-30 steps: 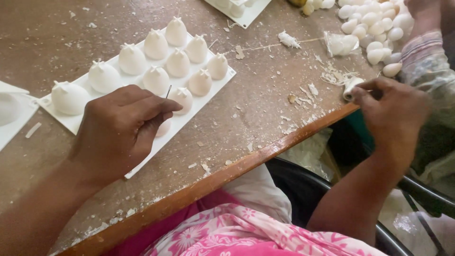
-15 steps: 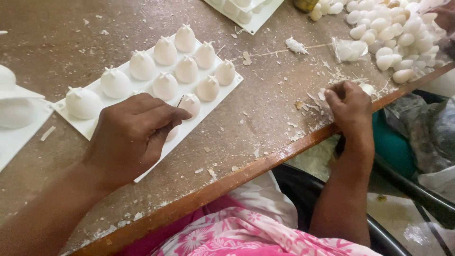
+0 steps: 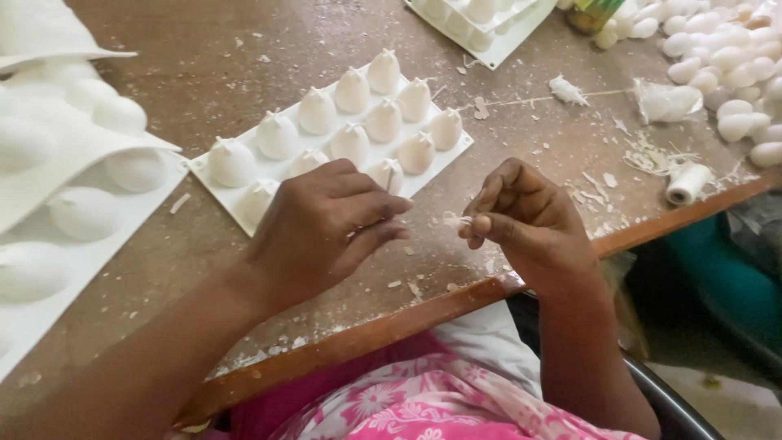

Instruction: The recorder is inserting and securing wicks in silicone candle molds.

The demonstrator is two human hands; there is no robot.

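Observation:
A white mould tray (image 3: 244,213) with several rounded, pointed white domes lies on the brown table in the middle of the view. My left hand (image 3: 326,228) rests over the tray's near right corner, fingers pinched on a thin needle-like stick (image 3: 390,178). My right hand (image 3: 521,220) hovers just right of it above the table's front edge, fingertips pinched on a small frayed white scrap of thread (image 3: 454,220). The two hands are a few centimetres apart.
A larger white mould (image 3: 65,187) fills the left side. Another tray (image 3: 481,28) sits at the back. A heap of white oval pieces (image 3: 733,73) and a small white spool (image 3: 686,182) lie at the right, amid white flakes. The table edge (image 3: 423,314) runs diagonally.
My right hand came in from the table's right edge to the middle, now holding a white scrap close to my left hand. My left hand stayed on the tray corner.

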